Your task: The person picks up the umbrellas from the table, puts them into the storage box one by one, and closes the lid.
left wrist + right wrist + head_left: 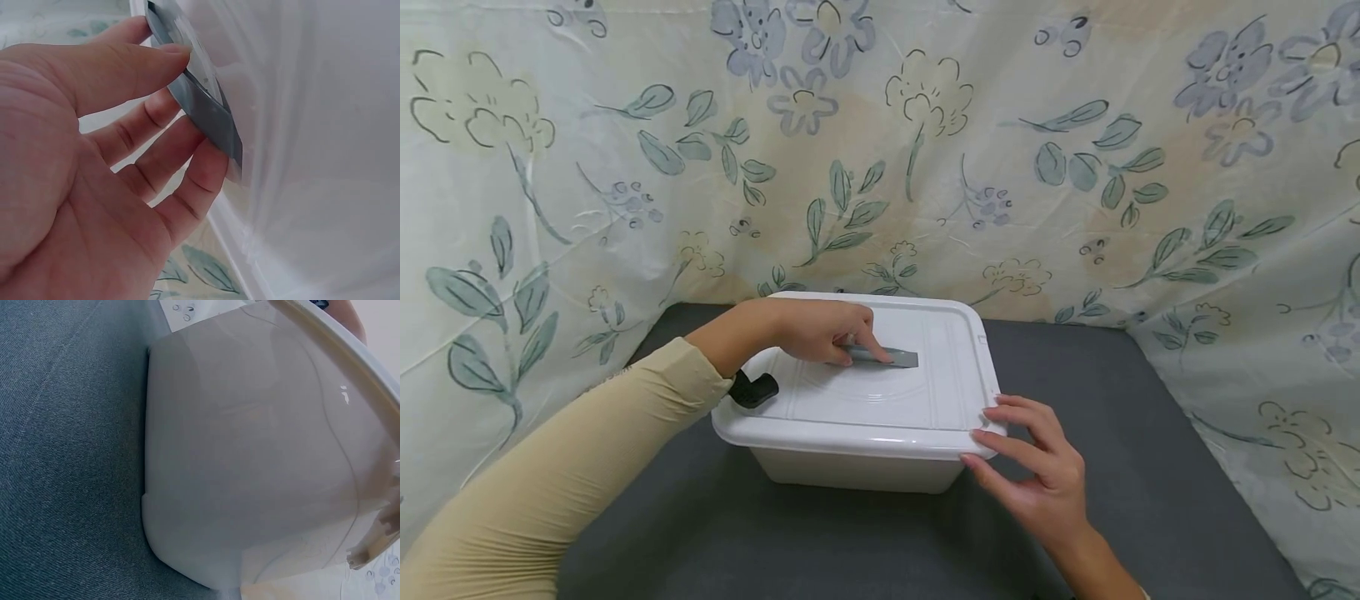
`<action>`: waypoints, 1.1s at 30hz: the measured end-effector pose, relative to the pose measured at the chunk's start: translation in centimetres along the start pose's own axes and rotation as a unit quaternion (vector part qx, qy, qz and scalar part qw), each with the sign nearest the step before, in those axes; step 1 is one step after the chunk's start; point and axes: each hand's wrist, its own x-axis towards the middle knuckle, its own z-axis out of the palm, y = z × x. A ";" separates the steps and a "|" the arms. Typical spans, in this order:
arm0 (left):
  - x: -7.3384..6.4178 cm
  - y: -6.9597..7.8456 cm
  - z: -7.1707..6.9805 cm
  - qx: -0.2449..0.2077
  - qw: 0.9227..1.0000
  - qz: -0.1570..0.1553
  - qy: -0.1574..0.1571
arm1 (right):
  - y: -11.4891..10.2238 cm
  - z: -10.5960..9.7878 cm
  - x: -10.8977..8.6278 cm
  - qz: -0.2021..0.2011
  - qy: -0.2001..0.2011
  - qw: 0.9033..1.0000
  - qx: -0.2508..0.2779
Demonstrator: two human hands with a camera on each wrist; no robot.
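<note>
A white plastic storage box (857, 468) stands with its white lid (940, 333) on top. Across the lid's middle lies a grey handle (904, 358). My left hand (823, 329) holds this handle; in the left wrist view the thumb is on one side of the grey handle (209, 115) and the fingers on the other. My right hand (1037, 462) grips the lid's near right corner, fingertips on the top edge and thumb at the front rim. The right wrist view shows the box's wall (244, 450), but the right fingers cannot be made out clearly there.
The box rests on a dark grey cloth-covered table (1120, 467). A black latch-like piece (756, 390) sits at the lid's left edge, beside the left wrist. A flower-printed curtain (925, 150) hangs behind and along both sides.
</note>
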 end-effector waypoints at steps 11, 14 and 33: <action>0.0 -0.1 0.5 0.016 1.000 0.005 0.021 | -0.2 0.2 -0.2 0.001 0.002 1.000 -0.016; -0.1 -0.2 0.7 0.018 0.999 -0.003 0.034 | -0.2 0.2 -0.2 0.000 0.002 1.000 -0.016; -5.9 -1.7 1.7 0.041 0.976 -0.094 0.192 | -0.6 0.4 0.0 -0.054 0.013 0.997 -0.046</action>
